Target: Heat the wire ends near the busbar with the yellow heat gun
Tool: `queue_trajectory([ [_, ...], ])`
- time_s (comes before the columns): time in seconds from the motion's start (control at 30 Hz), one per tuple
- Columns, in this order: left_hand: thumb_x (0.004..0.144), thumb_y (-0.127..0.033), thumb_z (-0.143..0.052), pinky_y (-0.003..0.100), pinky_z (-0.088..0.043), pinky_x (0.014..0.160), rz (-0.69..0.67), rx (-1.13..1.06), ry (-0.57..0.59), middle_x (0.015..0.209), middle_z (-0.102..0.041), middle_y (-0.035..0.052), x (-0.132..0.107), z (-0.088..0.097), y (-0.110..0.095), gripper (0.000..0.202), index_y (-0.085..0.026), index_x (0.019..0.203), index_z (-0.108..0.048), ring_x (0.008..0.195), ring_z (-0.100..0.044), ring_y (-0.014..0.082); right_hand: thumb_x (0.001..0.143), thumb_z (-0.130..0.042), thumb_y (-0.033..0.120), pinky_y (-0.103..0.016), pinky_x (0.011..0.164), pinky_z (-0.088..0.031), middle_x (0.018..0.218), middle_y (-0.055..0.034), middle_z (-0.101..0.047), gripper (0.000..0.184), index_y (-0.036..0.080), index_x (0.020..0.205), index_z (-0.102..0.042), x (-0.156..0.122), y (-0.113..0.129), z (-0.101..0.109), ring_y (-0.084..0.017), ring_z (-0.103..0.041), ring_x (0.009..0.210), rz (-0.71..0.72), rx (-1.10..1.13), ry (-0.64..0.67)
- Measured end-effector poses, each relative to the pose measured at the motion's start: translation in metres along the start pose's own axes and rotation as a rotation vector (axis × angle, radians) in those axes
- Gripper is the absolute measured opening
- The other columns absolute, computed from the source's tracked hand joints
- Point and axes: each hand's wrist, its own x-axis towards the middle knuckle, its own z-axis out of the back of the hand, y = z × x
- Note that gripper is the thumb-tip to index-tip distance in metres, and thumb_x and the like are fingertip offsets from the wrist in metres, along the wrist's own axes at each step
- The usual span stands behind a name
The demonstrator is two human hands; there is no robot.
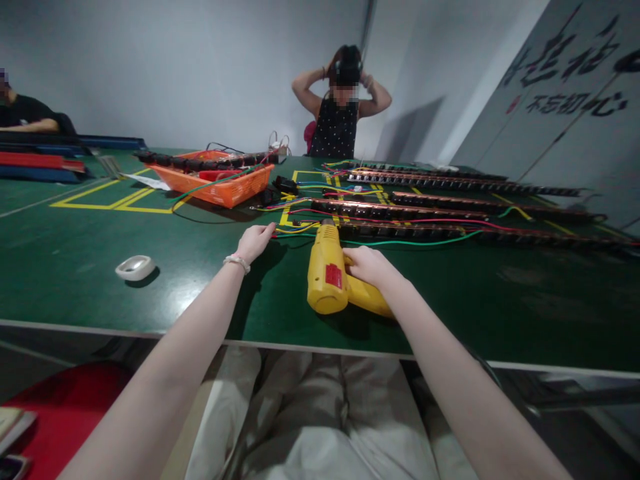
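Observation:
My right hand [369, 265] is wrapped round the handle of a yellow heat gun [326, 280], which has a red label on its body. Its nozzle points away from me, toward the wires and the nearest strip. My left hand [255, 241] is closed on the ends of several coloured wires [295, 231], yellow, blue, red and green. These run to the right toward a long dark strip [400, 231] with black segments. The wire ends inside my left fingers are hidden.
An orange basket [220, 190] holds more dark strips and cables. Further strips [440, 205] lie across the green table [200, 293]. A white roll of tape [135, 268] rests at left. Across the table a person [341, 113] has both hands raised to a headset; another person [30, 113] sits far left.

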Motion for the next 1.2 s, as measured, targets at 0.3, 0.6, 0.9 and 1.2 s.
queue_trajectory([
  [0.3,0.082,-0.062,-0.026,0.024,-0.027,0.059,0.075,0.11,-0.105,0.068,-0.059,0.0058,-0.002,0.004,-0.006,0.059,-0.017,0.063,-0.058,0.064,-0.048,0.0154,0.08,-0.045,0.023,-0.027,0.069,-0.039,0.102,-0.0062,-0.063,0.03,0.022,0.107,-0.057,0.003,0.03,0.004,-0.021,-0.06,0.091,0.071,0.029,0.029],
  [0.6,0.081,-0.038,-0.029,0.026,-0.03,0.062,0.045,0.022,-0.021,0.077,-0.061,0.0051,0.002,0.003,0.001,0.036,-0.018,0.071,-0.057,0.07,-0.049,0.0165,0.08,-0.046,0.023,-0.028,0.068,-0.04,0.096,-0.0085,-0.064,0.02,0.019,0.096,-0.056,0.016,0.073,-0.002,-0.023,-0.061,0.088,0.218,-0.016,-0.037],
  [0.9,0.075,-0.039,-0.034,0.024,-0.039,0.072,-0.108,-0.079,0.057,0.088,-0.062,0.0064,0.013,0.006,0.017,0.038,-0.015,0.088,-0.059,0.082,-0.051,0.0162,0.081,-0.047,0.023,-0.028,0.07,-0.043,0.095,-0.0086,-0.064,0.018,0.017,0.095,-0.057,0.03,0.096,-0.005,-0.022,-0.062,0.09,0.267,0.011,-0.091],
  [1.2,0.074,-0.039,-0.038,0.024,-0.04,0.073,-0.181,-0.07,0.086,0.091,-0.063,0.0063,0.014,0.005,0.025,0.038,-0.014,0.092,-0.06,0.084,-0.053,0.0161,0.081,-0.047,0.025,-0.028,0.069,-0.043,0.097,-0.0084,-0.065,0.019,0.018,0.095,-0.057,0.029,0.091,-0.005,-0.023,-0.062,0.091,0.278,0.079,-0.051],
])
